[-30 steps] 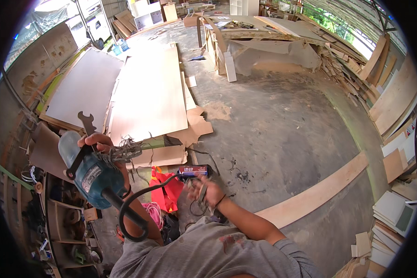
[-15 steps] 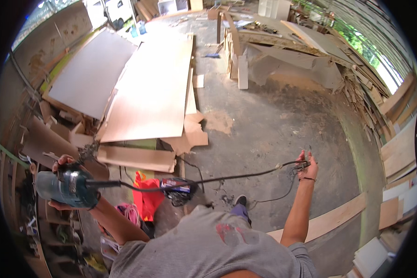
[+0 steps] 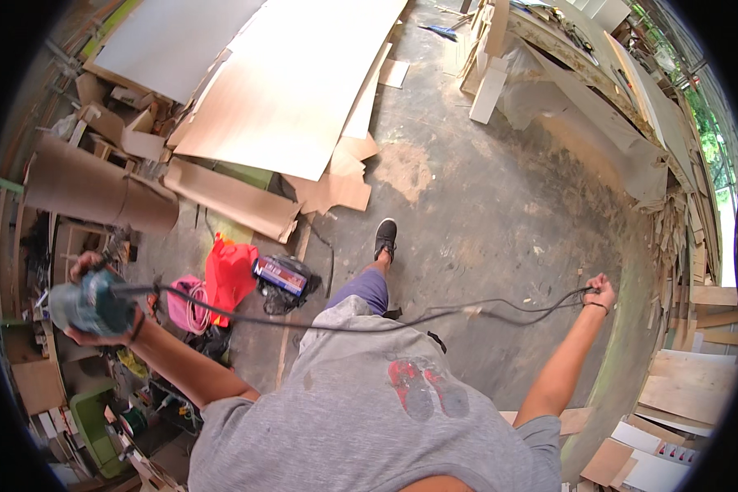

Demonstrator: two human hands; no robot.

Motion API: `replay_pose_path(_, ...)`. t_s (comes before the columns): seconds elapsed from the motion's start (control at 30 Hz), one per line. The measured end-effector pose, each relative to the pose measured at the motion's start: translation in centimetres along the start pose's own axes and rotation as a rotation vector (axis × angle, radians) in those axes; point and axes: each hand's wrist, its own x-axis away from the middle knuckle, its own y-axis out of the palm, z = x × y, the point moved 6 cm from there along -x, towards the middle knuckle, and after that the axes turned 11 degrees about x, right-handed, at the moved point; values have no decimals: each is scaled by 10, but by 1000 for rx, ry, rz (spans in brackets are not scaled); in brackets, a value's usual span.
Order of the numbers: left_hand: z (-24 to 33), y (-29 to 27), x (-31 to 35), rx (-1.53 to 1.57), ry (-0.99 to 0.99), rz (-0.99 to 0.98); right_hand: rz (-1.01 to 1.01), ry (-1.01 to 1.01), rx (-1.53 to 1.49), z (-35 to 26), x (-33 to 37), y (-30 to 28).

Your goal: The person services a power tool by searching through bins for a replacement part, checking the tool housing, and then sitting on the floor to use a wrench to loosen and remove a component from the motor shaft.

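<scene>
My left hand (image 3: pixel 86 264) is wrapped round a teal corded power tool (image 3: pixel 96 302), held out to the left beside the cluttered shelving. Motion blur softens the tool, and its exact kind does not show. From its end a black power cord (image 3: pixel 336 330) sags across in front of my shirt to the right. There my right hand (image 3: pixel 601 289) is closed on the cord, with my arm stretched out to the side. Part of the cord doubles back from that fist as a loop. My fingers hide the cord's end.
A large pale wood sheet (image 3: pixel 295 82) lies ahead on the left, with torn cardboard (image 3: pixel 336 184) by its corner. On the floor are a red bag (image 3: pixel 229 269) and a boxed item in black plastic (image 3: pixel 284 277). A brown roll (image 3: pixel 98 184) stands left. Stacked boards (image 3: pixel 681 394) line the right side.
My view has tipped downward and I have stepped forward, one shoe now showing ahead. My right hand has swung farther right and closed on the cord, which now hangs in a loop.
</scene>
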Motion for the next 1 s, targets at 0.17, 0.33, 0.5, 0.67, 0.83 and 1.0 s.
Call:
replay_pose_path(0.17,-127,-34,-30,226,-117,8,-335,-21,338,16,99,253)
replay_pose_path(0.33,-279,-52,-94,431,-263,59,-752,-192,710,-2,163,431)
replay_pose_path(0.5,-419,-58,-152,313,-451,-113,-974,-567,795,-70,174,538)
replay_pose_path(0.67,-559,-77,-193,443,-583,-143,-1062,-840,729,-118,134,606)
replay_pose_path(0.83,-656,-114,-236,367,-654,-51,-1076,-1034,678,-153,77,669)
replay_pose_path(1.0,-731,-92,-278,359,-630,-55,-1072,-1077,609,-191,24,736)
